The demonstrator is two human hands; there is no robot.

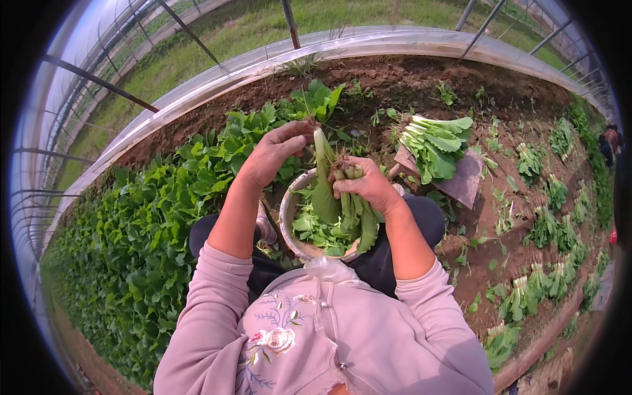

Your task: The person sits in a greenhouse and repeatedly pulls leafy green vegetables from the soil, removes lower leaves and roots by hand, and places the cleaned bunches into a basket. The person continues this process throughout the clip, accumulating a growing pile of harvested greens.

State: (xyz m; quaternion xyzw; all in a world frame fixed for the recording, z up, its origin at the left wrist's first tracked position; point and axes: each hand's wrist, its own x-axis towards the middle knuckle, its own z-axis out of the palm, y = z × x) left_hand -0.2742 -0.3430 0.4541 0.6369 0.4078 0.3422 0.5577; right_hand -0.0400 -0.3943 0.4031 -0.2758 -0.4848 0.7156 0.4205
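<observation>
My right hand [369,183] is closed around a bunch of leafy greens [351,202], its soil-covered roots up and its leaves hanging over a basin. At the root end of a single leafy green plant [323,173] is my left hand [284,150], thumb and fingers pinched near the roots. That plant hangs beside the bunch. Below both hands, between my knees, stands a round basin [287,217] with loose green leaves [326,237] in it. To the right, a pile of leafy greens [437,145] lies on a small wooden board or stool [461,182], roots pointing left.
A dense bed of growing greens [148,232] covers the left side. Tied-looking bunches [517,296] lie in rows on the soil at right, among scattered leaves. Plastic sheeting [375,42] and metal poles [291,24] border the far side. Part of a person [610,143] shows at the right rim.
</observation>
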